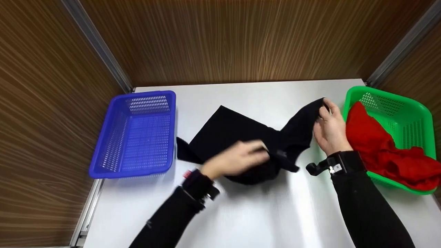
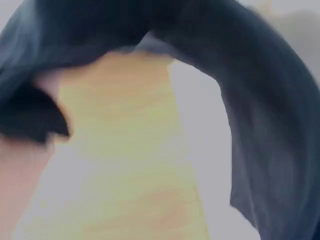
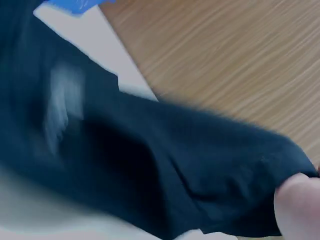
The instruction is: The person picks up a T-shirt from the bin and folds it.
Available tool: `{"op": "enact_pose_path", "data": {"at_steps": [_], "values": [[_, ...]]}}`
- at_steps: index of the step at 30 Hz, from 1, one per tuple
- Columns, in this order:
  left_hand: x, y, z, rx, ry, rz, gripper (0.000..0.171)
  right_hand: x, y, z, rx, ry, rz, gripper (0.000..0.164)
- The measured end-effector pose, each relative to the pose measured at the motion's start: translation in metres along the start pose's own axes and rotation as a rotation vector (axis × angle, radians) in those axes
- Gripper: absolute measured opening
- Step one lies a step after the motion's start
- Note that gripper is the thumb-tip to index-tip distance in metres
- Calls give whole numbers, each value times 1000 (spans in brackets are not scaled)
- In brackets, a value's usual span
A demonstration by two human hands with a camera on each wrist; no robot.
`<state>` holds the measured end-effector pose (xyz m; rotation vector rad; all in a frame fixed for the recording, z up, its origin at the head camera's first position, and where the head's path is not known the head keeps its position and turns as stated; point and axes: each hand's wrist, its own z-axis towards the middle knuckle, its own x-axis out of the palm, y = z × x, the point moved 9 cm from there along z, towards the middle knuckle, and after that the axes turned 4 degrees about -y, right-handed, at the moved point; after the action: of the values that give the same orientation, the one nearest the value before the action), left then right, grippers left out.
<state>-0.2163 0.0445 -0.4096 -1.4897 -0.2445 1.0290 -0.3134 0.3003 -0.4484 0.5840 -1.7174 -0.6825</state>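
A black T-shirt (image 1: 234, 127) lies crumpled across the middle of the white table, its right part lifted. My right hand (image 1: 330, 127) pinches a raised end of it between thumb and fingers, near the green basket. In the right wrist view, the thumb (image 3: 299, 205) presses on the stretched cloth (image 3: 215, 155), which has a blurred pale patch. My left hand (image 1: 237, 158), blurred, grips the cloth near its front middle with curled fingers. The left wrist view shows a dark fold (image 2: 270, 100) arching around the hand.
A blue plastic basket (image 1: 172, 137) with nothing in it stands at the left. The green basket (image 1: 427, 127) at the right holds red cloth (image 1: 372, 137), partly hanging over its front rim. Wood-grain panels (image 1: 220, 41) enclose the white table (image 1: 248, 220) at the back and sides.
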Motion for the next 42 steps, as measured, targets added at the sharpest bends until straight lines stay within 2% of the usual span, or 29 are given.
{"op": "enact_pose_path", "data": {"at_steps": [2, 3, 4, 5, 6, 8, 10, 11, 12, 14, 17, 19, 22, 26, 28, 31, 33, 36, 38, 40, 42], "values": [[45, 13, -1, -48, 230, -34, 40, 3, -3, 0, 12, 79, -92, 71], [63, 20, -4, -83, 320, -37, 43, 6, -5, -2, 15, 124, -162, 73], [76, 26, -6, -113, 391, -36, 46, 9, -8, -3, 18, 164, -237, 73], [85, 33, -8, -139, 431, -26, 48, 11, -11, -5, 24, 201, -305, 72], [89, 40, -8, -150, 444, 4, 48, 13, -16, -8, 27, 238, -420, 70], [84, 57, -5, -130, 385, 138, 46, 16, -28, -16, 30, 325, -705, 64], [66, 79, -2, -121, 257, 322, 43, 16, -46, -29, 31, 434, -1012, 58], [55, 93, -3, -141, 193, 419, 43, 16, -57, -37, 24, 501, -1173, 56], [44, 108, -7, -178, 145, 511, 45, 14, -68, -45, 14, 574, -1333, 53], [22, 140, -21, -302, 92, 643, 49, 11, -93, -62, 1, 726, -1567, 49], [-4, 179, -48, -495, 73, 733, 59, -1, -124, -79, 18, 898, -1793, 49], [-18, 194, -62, -588, 44, 745, 65, -12, -136, -82, 52, 938, -1869, 51], [-32, 206, -75, -691, -15, 747, 73, -31, -139, -75, 30, 887, -1975, 53], [-40, 212, -81, -781, -59, 758, 79, -48, -126, -63, -179, 727, -2134, 60], [-41, 213, -81, -814, -65, 772, 80, -49, -123, -63, -301, 676, -2170, 62], [-44, 214, -78, -865, -74, 806, 80, -41, -126, -70, -444, 669, -2135, 59], [-46, 216, -77, -905, -85, 835, 80, -33, -132, -77, -489, 702, -2096, 56], [-48, 220, -76, -959, -103, 866, 80, -29, -143, -86, -393, 725, -2057, 54], [-48, 222, -75, -962, -112, 851, 80, -33, -148, -86, -299, 710, -2060, 59], [-47, 223, -72, -912, -110, 815, 81, -42, -149, -82, -229, 678, -2092, 65], [-43, 219, -68, -813, -112, 775, 83, -52, -144, -73, -239, 632, -2133, 68]]}}
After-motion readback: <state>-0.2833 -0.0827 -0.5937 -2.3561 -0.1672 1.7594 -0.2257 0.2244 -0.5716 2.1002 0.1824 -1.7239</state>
